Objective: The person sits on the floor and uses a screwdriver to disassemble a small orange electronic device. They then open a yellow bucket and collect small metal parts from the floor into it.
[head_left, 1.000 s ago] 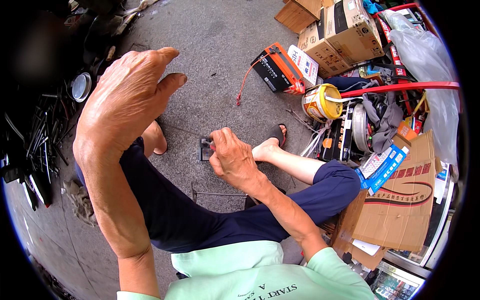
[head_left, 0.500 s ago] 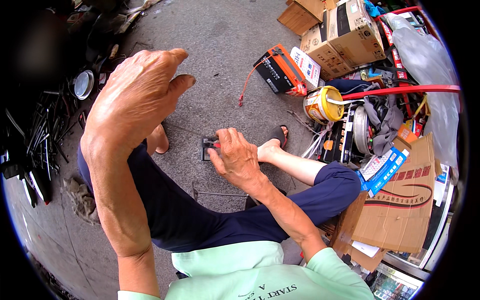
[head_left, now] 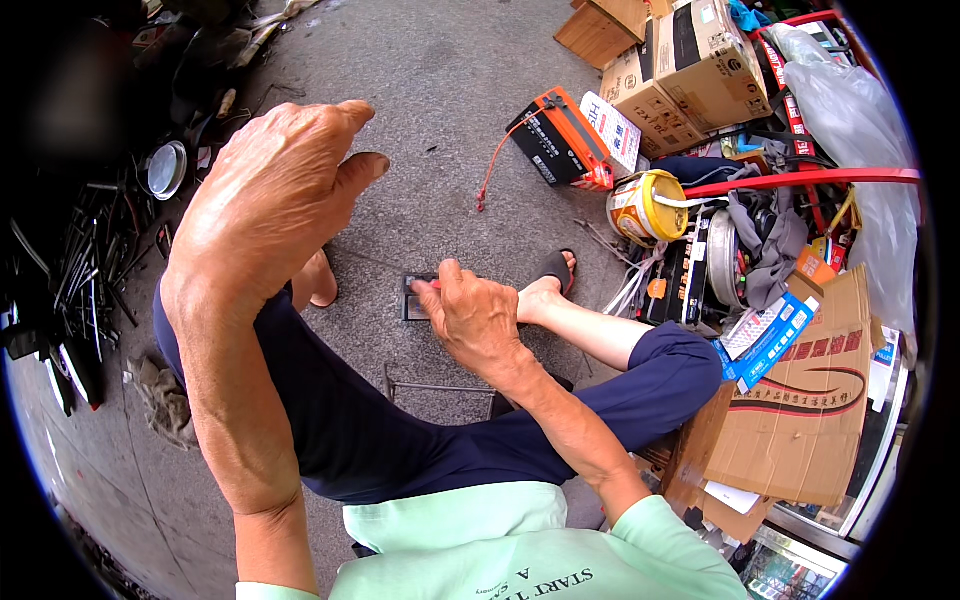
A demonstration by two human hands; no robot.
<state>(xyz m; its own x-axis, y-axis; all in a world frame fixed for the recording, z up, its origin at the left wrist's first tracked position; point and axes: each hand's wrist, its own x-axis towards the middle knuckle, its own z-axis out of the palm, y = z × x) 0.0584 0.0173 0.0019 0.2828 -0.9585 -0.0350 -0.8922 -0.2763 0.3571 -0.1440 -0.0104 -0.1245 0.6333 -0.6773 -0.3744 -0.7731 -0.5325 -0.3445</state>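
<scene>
Raised at the left, close to the camera, my left hand is open: thumb and forefinger are apart with nothing visible between them, and the other fingers are hidden. My right hand, lower and near the middle, has its fingers curled on a small red item, mostly covered by them, over a small black rectangular object. Below that hand is a thin metal frame between my legs, partly hidden by the dark trousers.
A black-orange battery with a red lead, cardboard boxes, a yellow bucket, a red bar and a flattened carton crowd the right. Dark rods, round tins and a rag lie at the left.
My left hand has shifted slightly right since a second ago. My right thumb has moved up to the red item, and that hand's fingers have shifted slightly.
</scene>
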